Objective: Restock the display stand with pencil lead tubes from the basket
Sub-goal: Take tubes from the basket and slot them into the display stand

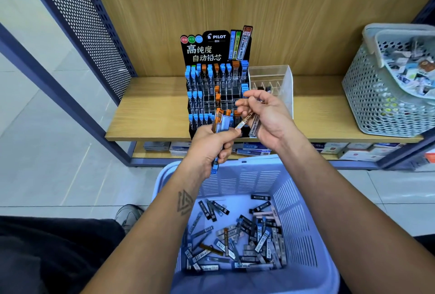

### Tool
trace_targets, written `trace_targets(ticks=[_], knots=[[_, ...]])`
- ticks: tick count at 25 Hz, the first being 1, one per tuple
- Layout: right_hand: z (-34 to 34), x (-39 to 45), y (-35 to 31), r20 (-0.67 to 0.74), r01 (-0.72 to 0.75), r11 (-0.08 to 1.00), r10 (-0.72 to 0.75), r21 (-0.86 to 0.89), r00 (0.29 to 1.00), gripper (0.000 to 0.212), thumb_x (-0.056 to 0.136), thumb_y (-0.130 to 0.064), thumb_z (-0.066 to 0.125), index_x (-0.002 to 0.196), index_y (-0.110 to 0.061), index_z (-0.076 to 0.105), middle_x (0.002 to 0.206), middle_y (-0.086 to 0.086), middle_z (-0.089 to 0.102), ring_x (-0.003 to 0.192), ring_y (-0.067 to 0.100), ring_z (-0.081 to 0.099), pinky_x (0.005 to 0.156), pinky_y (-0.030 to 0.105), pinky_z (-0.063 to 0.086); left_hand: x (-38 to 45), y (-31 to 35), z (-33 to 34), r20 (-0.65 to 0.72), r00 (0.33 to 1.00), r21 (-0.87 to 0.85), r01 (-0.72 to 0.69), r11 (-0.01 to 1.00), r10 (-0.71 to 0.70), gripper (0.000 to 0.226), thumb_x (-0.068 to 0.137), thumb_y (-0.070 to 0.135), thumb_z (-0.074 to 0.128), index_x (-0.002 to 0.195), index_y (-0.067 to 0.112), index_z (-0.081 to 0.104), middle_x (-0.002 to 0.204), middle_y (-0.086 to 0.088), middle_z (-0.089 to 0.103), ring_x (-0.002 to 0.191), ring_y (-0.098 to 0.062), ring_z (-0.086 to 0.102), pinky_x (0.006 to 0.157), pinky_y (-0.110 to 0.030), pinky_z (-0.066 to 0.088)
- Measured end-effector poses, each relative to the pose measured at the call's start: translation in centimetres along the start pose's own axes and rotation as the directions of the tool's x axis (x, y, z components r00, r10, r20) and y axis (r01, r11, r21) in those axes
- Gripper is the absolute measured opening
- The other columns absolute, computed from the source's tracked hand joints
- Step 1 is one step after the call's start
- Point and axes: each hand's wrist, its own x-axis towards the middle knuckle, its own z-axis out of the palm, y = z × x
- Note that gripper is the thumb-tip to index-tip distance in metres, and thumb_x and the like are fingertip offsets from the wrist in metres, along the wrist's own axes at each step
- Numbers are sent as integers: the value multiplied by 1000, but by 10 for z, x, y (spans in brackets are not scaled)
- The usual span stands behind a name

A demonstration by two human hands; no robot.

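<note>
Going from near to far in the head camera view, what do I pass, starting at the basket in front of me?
Blue basket of loose lead tubes → left hand and right hand holding tubes → display stand on the wooden shelf → wood back panel.

A wooden shelf [153, 114] carries the black stand [211, 77] near its middle. Touching the stand's right side sits a clear acrylic box [277, 81]. Well to the stand's right, a grey basket [381, 105] rests at the shelf's end. Below the stand, a lower shelf [141, 154] bears flat boxes [353, 150].
</note>
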Motion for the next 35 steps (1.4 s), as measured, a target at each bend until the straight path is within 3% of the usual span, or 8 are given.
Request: trace_targets(ticks=[3, 6, 8, 10, 15, 20, 30, 35], knots=[[-6, 1, 0, -31, -8, 998, 6, -65, 1000, 24, 108, -9, 37, 116, -1, 58, 105, 21, 73, 93, 25, 74, 81, 31, 61, 5, 3, -11, -63, 997, -3, -41, 999, 41, 27, 92, 10, 71, 106, -11, 64, 54, 0, 43, 38, -13, 30, 38, -21, 22], [-12, 5, 4, -88, -25, 952, -2, -305, 996, 25, 108, -14, 43, 114, -4, 64, 97, 14, 71, 60, 13, 61, 45, 22, 44, 5, 3, -22, -74, 996, -20, -50, 999, 48, 33, 92, 11, 71, 110, -16, 62, 55, -1, 42, 39, -13, 31, 38, -21, 23], [-10, 7, 9, -43, -34, 925, 19, -378, 999, 22, 105, -21, 52, 106, -6, 68, 85, 10, 67, 48, 10, 43, 37, 20, 25, 5, 1, -25, -69, 997, -22, -42, 999, 41, 31, 92, 11, 71, 110, -13, 62, 55, -1, 42, 38, -13, 31, 38, -21, 23], [-4, 7, 15, 2, -35, 920, 38, -391, 999, 22, 101, -23, 59, 102, -4, 70, 75, 8, 63, 46, 10, 39, 36, 20, 21, 5, -1, -29, -80, 996, -22, -28, 999, 26, 27, 93, 10, 70, 108, -11, 63, 56, -2, 41, 38, -12, 30, 38, -21, 22], [7, 8, 23, -15, -20, 896, 16, -445, 1000, 17, 97, -17, 66, 98, -3, 75, 73, 6, 56, 50, 9, 39, 37, 19, 24, 4, -8, -43, -93, 994, -163, 43, 986, -58, 22, 96, 18, 69, 92, -3, 73, 56, -2, 42, 39, -11, 30, 37, -21, 20], [9, 8, 22, -31, -24, 894, 12, -448, 999, 13, 95, -11, 67, 101, -1, 73, 78, 10, 60, 50, 9, 42, 37, 18, 26, 7, -11, -44, -112, 988, -262, 77, 962, -109, 20, 96, 14, 67, 96, -6, 67, 55, -1, 43, 37, -9, 31, 33, -19, 22], [7, 6, 5, -32, 26, 853, -50, -521, 998, 11, 84, -6, 78, 95, -8, 77, 71, 5, 62, 52, 8, 47, 44, 18, 35, 7, -7, -40, -130, 985, -264, 72, 962, -110, 20, 96, 14, 68, 92, -5, 70, 55, -1, 43, 38, -9, 31, 33, -19, 22], [16, 18, -3, -67, 203, 666, -356, -717, 932, 8, 90, -9, 73, 97, -12, 75, 81, -6, 67, 70, 2, 58, 70, 19, 51, 13, -1, -52, -254, 961, -264, 37, 964, -107, 24, 94, 17, 70, 101, -5, 70, 55, 1, 44, 41, -11, 31, 37, -21, 22]])
